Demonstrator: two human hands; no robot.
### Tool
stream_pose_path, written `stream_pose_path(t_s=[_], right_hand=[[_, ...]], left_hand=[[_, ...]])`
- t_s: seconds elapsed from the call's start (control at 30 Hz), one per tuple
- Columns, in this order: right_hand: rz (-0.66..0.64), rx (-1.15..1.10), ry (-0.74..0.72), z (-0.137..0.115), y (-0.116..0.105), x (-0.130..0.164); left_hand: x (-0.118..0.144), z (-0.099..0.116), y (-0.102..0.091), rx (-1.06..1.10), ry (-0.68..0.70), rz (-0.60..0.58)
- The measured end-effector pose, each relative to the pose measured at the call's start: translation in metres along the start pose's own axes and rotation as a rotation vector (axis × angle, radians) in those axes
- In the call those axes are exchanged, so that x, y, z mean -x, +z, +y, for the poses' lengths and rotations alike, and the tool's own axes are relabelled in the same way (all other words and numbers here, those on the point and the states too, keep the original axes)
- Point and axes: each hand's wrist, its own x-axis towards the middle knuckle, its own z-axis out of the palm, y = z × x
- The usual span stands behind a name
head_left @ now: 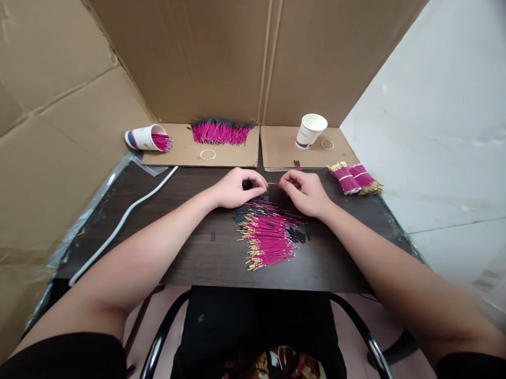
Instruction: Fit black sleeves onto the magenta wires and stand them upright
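Observation:
My left hand (238,187) and my right hand (305,191) meet over the dark table (192,254), fingertips pinched close together. Between them runs one thin magenta wire (273,183); my right hand pinches its end, and my left fingertips pinch a small black sleeve at the other end. Just in front of my hands lies a loose pile of magenta wires with gold tips (270,237), mixed with several short black sleeves (297,233).
A heap of magenta wires (220,132) lies on cardboard at the back. A tipped paper cup with wires (147,137) sits back left, an upright paper cup (310,130) back right. Two banded wire bundles (355,179) lie at right. Rubber bands (208,154) and a white cable (123,218) are nearby.

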Motion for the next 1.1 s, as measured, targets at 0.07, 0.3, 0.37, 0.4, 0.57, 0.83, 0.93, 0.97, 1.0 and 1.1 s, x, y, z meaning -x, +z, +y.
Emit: stream_pose_path(t_s=[0.07,0.3,0.37,0.4,0.57,0.83,0.93,0.97,1.0,1.1], right_hand=[[0.006,-0.008,0.005,-0.0003,-0.0001,0.0002],[0.010,-0.019,0.020,-0.0022,0.0007,0.0004],[0.019,-0.013,0.015,-0.0024,0.0010,0.0004],[0.022,-0.007,0.010,-0.0024,0.0012,0.0004],[0.021,0.009,0.008,-0.0017,0.0013,0.0004],[0.022,0.031,-0.011,0.0003,0.0013,0.0004],[0.027,0.035,-0.029,-0.0008,0.0019,0.0009],[0.027,0.039,-0.036,-0.0014,0.0020,0.0011],[0.025,0.044,-0.041,-0.0020,0.0021,0.0013],[0.018,0.061,-0.048,-0.0037,0.0020,0.0015]], left_hand=[[-0.0022,-0.0041,0.0019,0.019,-0.092,0.090],[-0.0056,-0.0115,0.0063,0.031,-0.141,0.173],[-0.0056,-0.0113,0.0066,0.039,-0.140,0.172],[-0.0056,-0.0110,0.0067,0.042,-0.139,0.172],[-0.0051,-0.0083,0.0071,0.037,-0.141,0.169],[-0.0052,-0.0060,0.0069,0.037,-0.159,0.164],[-0.0051,-0.0044,0.0075,0.049,-0.168,0.156],[-0.0051,-0.0038,0.0077,0.052,-0.173,0.151],[-0.0050,-0.0032,0.0079,0.054,-0.178,0.146],[-0.0051,-0.0018,0.0086,0.051,-0.192,0.146]])
